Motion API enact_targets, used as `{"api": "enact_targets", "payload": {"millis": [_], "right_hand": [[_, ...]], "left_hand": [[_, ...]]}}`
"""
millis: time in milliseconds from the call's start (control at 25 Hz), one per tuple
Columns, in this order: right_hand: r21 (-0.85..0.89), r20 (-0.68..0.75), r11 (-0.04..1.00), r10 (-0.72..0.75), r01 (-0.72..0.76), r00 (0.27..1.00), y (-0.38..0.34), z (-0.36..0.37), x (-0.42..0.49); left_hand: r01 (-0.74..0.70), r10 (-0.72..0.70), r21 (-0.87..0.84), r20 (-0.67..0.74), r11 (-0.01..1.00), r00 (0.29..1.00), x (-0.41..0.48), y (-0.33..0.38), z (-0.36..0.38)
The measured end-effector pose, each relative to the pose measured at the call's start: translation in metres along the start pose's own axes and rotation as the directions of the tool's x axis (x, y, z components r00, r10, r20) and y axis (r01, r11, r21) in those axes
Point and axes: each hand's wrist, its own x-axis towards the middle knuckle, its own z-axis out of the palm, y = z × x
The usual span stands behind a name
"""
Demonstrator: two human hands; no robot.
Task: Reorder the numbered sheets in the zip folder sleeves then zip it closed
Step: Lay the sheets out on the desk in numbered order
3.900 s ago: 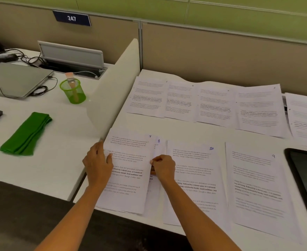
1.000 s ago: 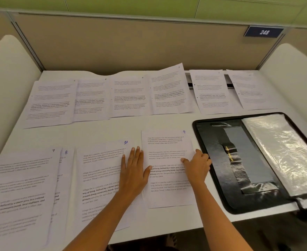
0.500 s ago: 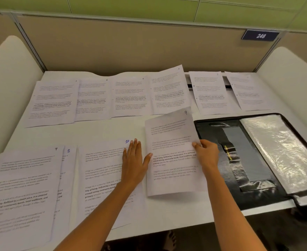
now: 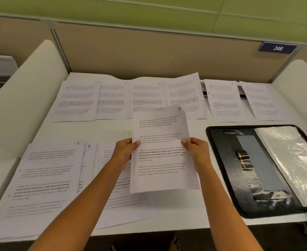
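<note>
The left hand (image 4: 123, 151) pinches the left edge of sheet 9 (image 4: 161, 160) and the right hand (image 4: 198, 151) pinches the right edge. Both thumbs lie on its face, and the other fingers are hidden behind. The sheet hangs clear of the desk (image 4: 112, 129), above another sheet (image 4: 123, 200). The open folder (image 4: 227, 160) lies to the right. Sheets 7 (image 4: 45, 178) and 8 (image 4: 88, 153) overlap at left.
</note>
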Motion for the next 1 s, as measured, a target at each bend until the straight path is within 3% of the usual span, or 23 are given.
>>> {"api": "enact_targets", "payload": {"millis": [200,320,440,560,640,1000], "right_hand": [[-0.079,0.132,0.996,0.051,-0.041,0.99,0.027,0.069,-0.024],[-0.238,0.154,0.959,-0.119,0.154,0.981,0.046,0.099,-0.049],[-0.479,0.385,0.758,-0.273,0.443,0.882,0.071,0.114,-0.068],[-0.69,0.585,0.383,-0.205,0.614,0.785,0.1,0.119,-0.07],[-0.725,0.63,0.214,-0.179,0.655,0.756,0.111,0.111,-0.069],[-0.8,0.57,0.141,-0.125,0.583,0.812,0.112,0.014,-0.024]], "left_hand": [[0.028,-0.03,-0.021,-0.126,0.999,0.992,-0.009,-0.004,-0.081],[0.021,-0.006,0.06,-0.226,0.998,0.974,-0.021,-0.004,-0.127],[0.042,-0.01,0.105,-0.293,0.994,0.956,-0.032,-0.008,-0.163],[0.046,-0.008,0.115,-0.31,0.992,0.951,-0.041,-0.014,-0.178],[0.032,0.015,0.144,-0.313,0.989,0.95,-0.046,-0.015,-0.176],[0.026,0.042,0.227,-0.29,0.974,0.956,-0.051,-0.023,-0.127]]}}
